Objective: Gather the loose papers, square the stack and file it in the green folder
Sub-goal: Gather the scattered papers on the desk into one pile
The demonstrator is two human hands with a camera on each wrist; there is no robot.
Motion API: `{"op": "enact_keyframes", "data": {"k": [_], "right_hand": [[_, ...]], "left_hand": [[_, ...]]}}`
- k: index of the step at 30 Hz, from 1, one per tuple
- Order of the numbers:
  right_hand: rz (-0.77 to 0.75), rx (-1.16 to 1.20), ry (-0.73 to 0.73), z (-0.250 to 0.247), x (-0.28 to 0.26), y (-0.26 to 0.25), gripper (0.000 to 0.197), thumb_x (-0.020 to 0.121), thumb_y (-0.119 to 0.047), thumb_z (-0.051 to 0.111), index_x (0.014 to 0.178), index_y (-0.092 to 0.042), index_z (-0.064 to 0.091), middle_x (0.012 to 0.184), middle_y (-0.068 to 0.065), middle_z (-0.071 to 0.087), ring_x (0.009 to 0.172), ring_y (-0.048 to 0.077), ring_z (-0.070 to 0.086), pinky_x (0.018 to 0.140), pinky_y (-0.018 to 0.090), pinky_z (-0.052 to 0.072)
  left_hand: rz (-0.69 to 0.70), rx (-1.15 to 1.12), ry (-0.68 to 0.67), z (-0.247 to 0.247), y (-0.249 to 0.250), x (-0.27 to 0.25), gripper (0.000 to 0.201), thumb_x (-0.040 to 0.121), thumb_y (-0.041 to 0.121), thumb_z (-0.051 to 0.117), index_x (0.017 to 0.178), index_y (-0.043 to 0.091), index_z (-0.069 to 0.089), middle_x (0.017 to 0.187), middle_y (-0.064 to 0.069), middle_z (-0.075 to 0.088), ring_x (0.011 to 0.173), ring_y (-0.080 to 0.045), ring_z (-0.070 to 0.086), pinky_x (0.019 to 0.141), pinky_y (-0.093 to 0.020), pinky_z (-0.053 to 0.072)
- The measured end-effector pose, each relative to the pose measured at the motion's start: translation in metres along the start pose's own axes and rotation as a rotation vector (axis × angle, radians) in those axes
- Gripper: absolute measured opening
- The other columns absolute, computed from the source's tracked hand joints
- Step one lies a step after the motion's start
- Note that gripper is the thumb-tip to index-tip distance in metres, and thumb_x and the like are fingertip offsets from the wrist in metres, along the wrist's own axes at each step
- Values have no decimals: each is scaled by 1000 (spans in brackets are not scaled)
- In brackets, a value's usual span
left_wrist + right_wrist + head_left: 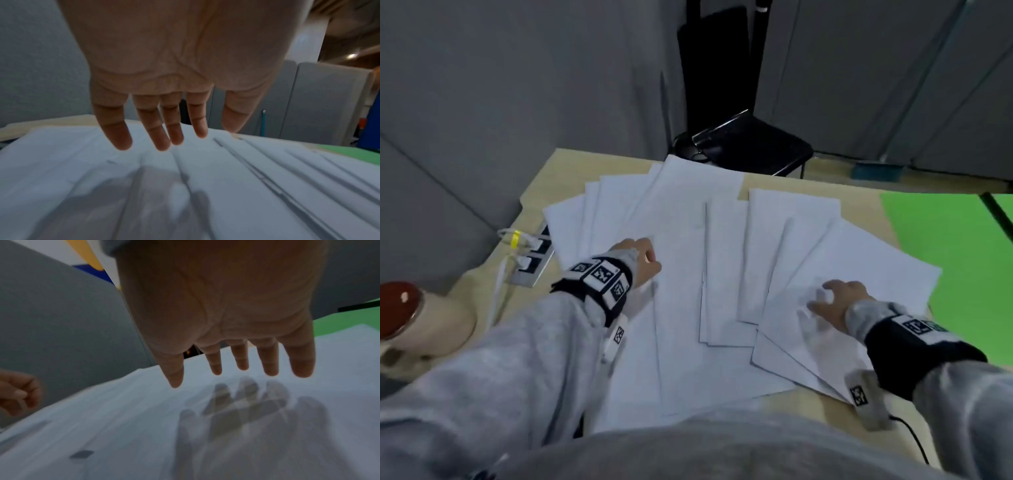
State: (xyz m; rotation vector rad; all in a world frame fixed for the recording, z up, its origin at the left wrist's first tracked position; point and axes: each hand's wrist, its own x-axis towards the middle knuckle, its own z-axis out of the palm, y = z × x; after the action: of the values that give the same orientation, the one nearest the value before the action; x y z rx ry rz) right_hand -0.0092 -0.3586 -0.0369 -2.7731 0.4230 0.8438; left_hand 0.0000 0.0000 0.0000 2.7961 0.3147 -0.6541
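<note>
Loose white paper sheets fanned across pale wooden desk; flat green folder at 3 o'clock. Left wrist: left hand hovering, fingers straight, slightly apart. Right wrist: right hand likewise, fingers splayed, empty. Probably light, limp, slippery; best swept inward from outer edges.

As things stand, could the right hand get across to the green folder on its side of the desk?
Probably yes. The right hand hovers open over the fanned white paper sheets, and the flat green folder lies beside them on that side, with nothing standing between.
</note>
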Motion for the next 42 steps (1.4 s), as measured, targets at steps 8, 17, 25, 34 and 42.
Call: {"op": "enact_keyframes", "data": {"k": [8,17,25,34,42], "right_hand": [[110,-124,-13,18,10,-42,68,68,-57,58,122,-20,41,126,12,39,118,41,44,89,47,42],[-56,44,135,34,25,-78,71,77,-58,54,139,-29,35,156,3,19,138,34,25,110,48,29],[311,91,245,30,42,-52,72,72,-59,53,130,-25,29,150,5,17,132,44,24,104,57,32],[136,280,280,33,30,-92,86,70,-45,68,140,-22,23,154,8,17,134,37,26,106,50,28],[-52,383,255,29,31,-102,88,67,-31,73,139,-17,24,133,16,44,124,36,42,99,39,38]], "left_hand": [[-303,-164,51,14,-11,40,66,71,56,48,129,25,36,134,-15,36,113,-40,52,100,-48,42],[-314,-150,72,39,26,39,59,79,59,40,124,21,37,126,-14,40,114,-39,44,95,-50,39],[-505,-20,49,16,-23,51,43,88,42,36,128,25,30,134,-19,30,125,-44,34,102,-57,34],[-418,-370,97,20,28,57,70,81,61,44,134,17,29,134,-17,34,122,-40,41,100,-49,38],[-427,-479,-46,26,61,54,94,72,52,66,139,3,21,141,-17,39,126,-34,45,99,-37,38]]}}
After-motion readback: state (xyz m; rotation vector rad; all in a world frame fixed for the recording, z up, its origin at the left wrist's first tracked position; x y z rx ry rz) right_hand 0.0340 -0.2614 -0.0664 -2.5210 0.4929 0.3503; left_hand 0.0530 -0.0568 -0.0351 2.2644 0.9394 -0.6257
